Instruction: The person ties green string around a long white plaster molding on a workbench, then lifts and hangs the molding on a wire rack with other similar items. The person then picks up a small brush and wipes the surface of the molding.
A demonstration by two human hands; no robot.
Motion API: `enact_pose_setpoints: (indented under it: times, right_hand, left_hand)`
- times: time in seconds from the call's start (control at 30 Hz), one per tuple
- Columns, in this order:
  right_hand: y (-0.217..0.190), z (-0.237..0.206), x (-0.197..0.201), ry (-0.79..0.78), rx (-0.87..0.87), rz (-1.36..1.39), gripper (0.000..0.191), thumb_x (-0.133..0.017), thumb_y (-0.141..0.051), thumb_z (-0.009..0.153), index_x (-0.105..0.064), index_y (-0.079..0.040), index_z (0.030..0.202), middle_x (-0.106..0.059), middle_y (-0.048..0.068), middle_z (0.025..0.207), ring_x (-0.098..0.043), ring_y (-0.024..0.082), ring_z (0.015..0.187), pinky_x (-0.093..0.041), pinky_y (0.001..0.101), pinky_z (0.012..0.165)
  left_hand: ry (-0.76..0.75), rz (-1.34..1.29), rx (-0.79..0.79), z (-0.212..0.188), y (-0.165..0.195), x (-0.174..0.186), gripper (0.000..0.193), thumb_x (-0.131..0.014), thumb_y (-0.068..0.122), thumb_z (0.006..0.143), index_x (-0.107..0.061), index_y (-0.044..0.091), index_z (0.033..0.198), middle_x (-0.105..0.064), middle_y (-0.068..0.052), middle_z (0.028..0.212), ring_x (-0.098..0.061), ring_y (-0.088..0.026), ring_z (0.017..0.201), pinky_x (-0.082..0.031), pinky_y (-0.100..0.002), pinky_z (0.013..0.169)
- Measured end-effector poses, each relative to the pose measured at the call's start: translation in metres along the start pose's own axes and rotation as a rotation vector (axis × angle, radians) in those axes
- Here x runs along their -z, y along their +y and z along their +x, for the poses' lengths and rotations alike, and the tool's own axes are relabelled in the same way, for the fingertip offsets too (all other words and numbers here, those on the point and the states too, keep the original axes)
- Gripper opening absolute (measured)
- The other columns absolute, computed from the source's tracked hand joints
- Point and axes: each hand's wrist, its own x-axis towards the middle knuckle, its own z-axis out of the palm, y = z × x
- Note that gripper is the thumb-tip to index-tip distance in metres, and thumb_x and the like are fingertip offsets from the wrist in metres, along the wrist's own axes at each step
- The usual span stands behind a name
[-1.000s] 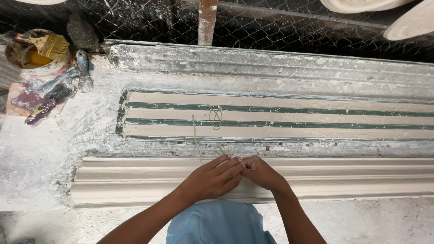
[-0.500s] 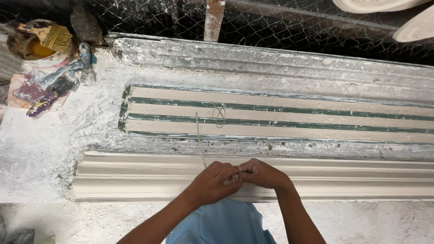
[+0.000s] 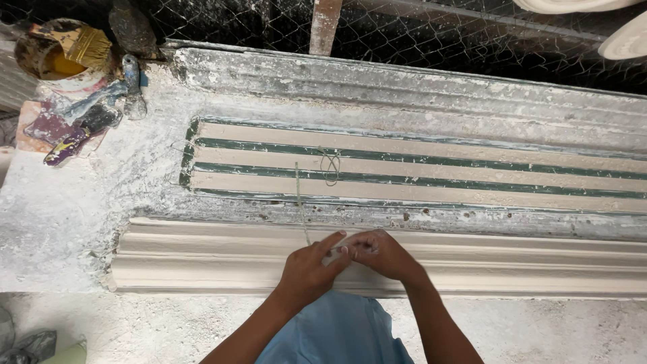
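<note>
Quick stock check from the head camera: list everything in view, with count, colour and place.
moulding: one, cream, along near bench edge
mould: one, cream with green stripes, bench middle
twine: one, pale, from mould to hands
looped strand: one, pale, on mould
tin: one, stained, far left
brush: one, yellow bristles, in tin
scraper: one, paint-smeared, left
wire mesh: one, dark, behind bench
left hand: on moulding, pinching twine
right hand: on moulding, meeting left fingertips

a plaster-dusted bench (image 3: pixel 60 222) carries a long moulding (image 3: pixel 202 259) and striped mould (image 3: pixel 418 168).
</note>
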Motion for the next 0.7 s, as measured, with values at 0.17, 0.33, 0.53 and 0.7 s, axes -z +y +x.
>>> enact_pose_setpoints:
  times: [0.17, 0.33, 0.53, 0.7]
  right_hand:
    - [-0.023, -0.002, -0.028, 0.422, 0.487, -0.348, 0.017, -0.068, -0.019, 0.096, -0.069, -0.004, 0.089, -0.071, 0.008, 0.084, -0.063, 0.026, 0.083, -0.052, 0.0395, 0.077]
    - [-0.036, 0.0, -0.04, 0.717, 0.759, -0.536, 0.01, -0.061, -0.015, 0.1, -0.06, -0.008, 0.094, -0.063, 0.009, 0.086, -0.062, 0.027, 0.084, -0.052, 0.0426, 0.077]
    - [-0.023, -0.007, -0.054, 0.782, 0.752, -0.318, 0.006, -0.066, -0.01, 0.099, -0.063, -0.005, 0.102, -0.063, 0.011, 0.098, -0.062, 0.026, 0.091, -0.052, 0.0406, 0.082]
    - [-0.008, -0.003, -0.066, 0.785, 0.795, 0.185, 0.02, -0.069, -0.012, 0.101, -0.052, -0.013, 0.112, -0.066, 0.003, 0.1, -0.061, 0.013, 0.091, -0.052, 0.0299, 0.082]
  left_hand:
    - [0.13, -0.322, 0.373, 0.004, 0.016, -0.006, 0.02, -0.061, 0.001, 0.094, -0.07, 0.009, 0.11, -0.063, -0.01, 0.116, -0.068, -0.019, 0.076, -0.056, -0.03, 0.063]
    - [0.203, -0.979, 0.83, 0.014, 0.034, -0.013, 0.012, -0.057, 0.015, 0.107, -0.062, 0.005, 0.1, -0.059, -0.004, 0.093, -0.057, -0.009, 0.061, -0.048, -0.024, 0.055]
    - [0.139, -1.343, 0.975, 0.021, 0.034, -0.003, 0.012, -0.057, 0.019, 0.107, -0.058, 0.006, 0.106, -0.059, -0.003, 0.081, -0.055, -0.007, 0.066, -0.046, -0.023, 0.059]
    - [0.176, -1.273, 0.84, 0.026, 0.038, 0.002, 0.013, -0.062, 0.013, 0.1, -0.052, 0.011, 0.107, -0.062, -0.001, 0.088, -0.061, -0.008, 0.068, -0.045, -0.022, 0.058]
